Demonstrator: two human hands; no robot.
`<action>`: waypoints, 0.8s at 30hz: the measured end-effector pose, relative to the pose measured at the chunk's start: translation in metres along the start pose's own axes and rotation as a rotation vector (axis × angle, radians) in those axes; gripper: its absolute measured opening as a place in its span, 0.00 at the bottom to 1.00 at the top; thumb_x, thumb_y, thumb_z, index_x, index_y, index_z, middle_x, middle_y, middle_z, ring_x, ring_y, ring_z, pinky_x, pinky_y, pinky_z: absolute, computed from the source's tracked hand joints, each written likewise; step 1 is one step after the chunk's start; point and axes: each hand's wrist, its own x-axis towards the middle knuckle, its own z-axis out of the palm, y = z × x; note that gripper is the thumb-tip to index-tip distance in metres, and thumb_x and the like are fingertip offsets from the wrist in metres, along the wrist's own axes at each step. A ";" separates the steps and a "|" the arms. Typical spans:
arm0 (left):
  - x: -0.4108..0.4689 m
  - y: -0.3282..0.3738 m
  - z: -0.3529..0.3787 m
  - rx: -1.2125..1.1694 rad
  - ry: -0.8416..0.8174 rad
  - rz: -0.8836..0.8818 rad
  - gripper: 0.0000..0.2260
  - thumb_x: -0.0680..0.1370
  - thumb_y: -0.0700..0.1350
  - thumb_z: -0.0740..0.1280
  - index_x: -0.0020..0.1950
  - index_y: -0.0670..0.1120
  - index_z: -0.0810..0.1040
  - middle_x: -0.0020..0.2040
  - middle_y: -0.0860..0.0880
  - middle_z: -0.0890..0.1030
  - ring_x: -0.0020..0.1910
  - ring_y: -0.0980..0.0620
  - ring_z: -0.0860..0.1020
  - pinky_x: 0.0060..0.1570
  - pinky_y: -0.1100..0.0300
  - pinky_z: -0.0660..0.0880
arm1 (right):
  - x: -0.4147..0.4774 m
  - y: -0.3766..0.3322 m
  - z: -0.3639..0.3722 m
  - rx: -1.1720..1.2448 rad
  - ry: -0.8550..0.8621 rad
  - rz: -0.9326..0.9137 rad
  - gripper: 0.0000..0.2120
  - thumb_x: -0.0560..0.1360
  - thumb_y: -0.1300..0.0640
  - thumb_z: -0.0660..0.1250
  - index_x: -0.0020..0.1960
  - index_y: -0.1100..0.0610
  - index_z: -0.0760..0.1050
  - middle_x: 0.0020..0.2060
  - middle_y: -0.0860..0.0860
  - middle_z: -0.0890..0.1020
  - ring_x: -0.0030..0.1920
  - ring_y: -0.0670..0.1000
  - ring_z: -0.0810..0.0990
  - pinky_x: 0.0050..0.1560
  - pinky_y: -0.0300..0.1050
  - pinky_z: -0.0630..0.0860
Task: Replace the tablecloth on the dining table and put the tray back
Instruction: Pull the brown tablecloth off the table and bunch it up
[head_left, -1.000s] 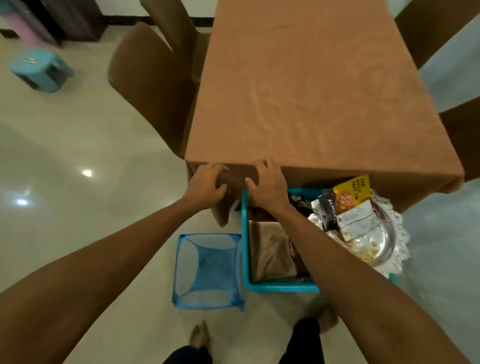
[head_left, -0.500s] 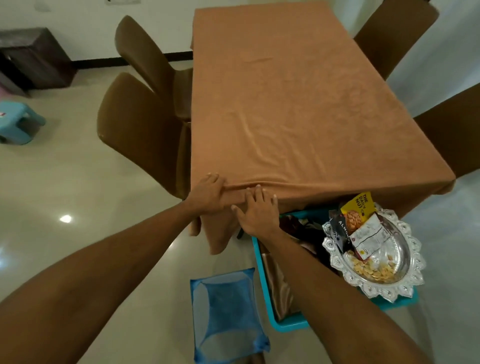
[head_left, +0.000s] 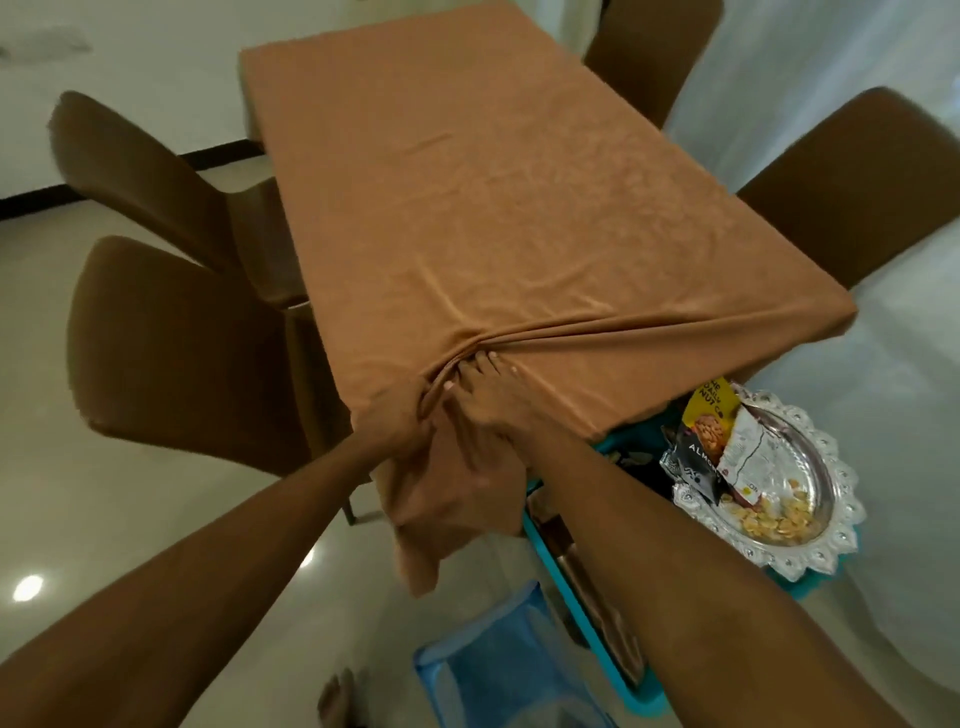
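The pale glossy floor (head_left: 104, 519) fills the left and lower parts of the view, with one bare foot (head_left: 337, 701) at the bottom edge. A tan tablecloth (head_left: 493, 208) covers the whole tabletop and hangs over its near edge. Long folds run across it from the far right corner to a gathered bunch at the near left corner. Four brown chairs stand round it, two on the left (head_left: 182, 353) (head_left: 145, 171) and two on the right (head_left: 852, 197) (head_left: 649, 57). A teal crate (head_left: 641, 701) sits on the floor below the near right end of the table, and a blue mesh basket (head_left: 498, 670) stands just beside it. A silver tray (head_left: 831, 483) with a scalloped rim rests on top of the crate, off the table. The left hand (head_left: 400, 431) is clenched in the bunched cloth at the corner, and a loose flap hangs down below it. The right hand (head_left: 483, 410) lies on the cloth beside it, touching the left. Its fingers (head_left: 488, 366) are stretched out, their tips pushed into the gathered folds, grasping nothing. On the tray lie a yellow nut packet (head_left: 709, 410), a dark almond packet (head_left: 693, 457), a white packet (head_left: 743, 447) and loose nuts (head_left: 774, 519).
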 end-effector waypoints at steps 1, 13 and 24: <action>0.006 -0.002 -0.004 -0.052 -0.014 0.026 0.16 0.79 0.46 0.66 0.66 0.45 0.71 0.63 0.42 0.76 0.55 0.45 0.74 0.54 0.54 0.69 | 0.011 -0.002 -0.004 0.022 -0.015 0.027 0.29 0.85 0.40 0.48 0.83 0.50 0.54 0.83 0.54 0.50 0.82 0.56 0.46 0.80 0.58 0.46; 0.046 -0.023 -0.065 -0.343 0.089 0.106 0.03 0.76 0.37 0.64 0.46 0.45 0.75 0.41 0.48 0.76 0.41 0.49 0.73 0.35 0.63 0.67 | 0.000 -0.016 0.008 0.179 0.692 0.317 0.19 0.81 0.44 0.58 0.59 0.54 0.81 0.56 0.54 0.82 0.56 0.57 0.79 0.57 0.54 0.74; 0.106 -0.018 -0.105 -0.301 0.278 0.138 0.09 0.77 0.36 0.59 0.49 0.50 0.73 0.46 0.51 0.76 0.46 0.48 0.76 0.43 0.55 0.68 | 0.005 -0.016 0.031 0.244 0.447 0.595 0.39 0.77 0.26 0.44 0.83 0.44 0.49 0.82 0.60 0.49 0.82 0.60 0.43 0.81 0.56 0.42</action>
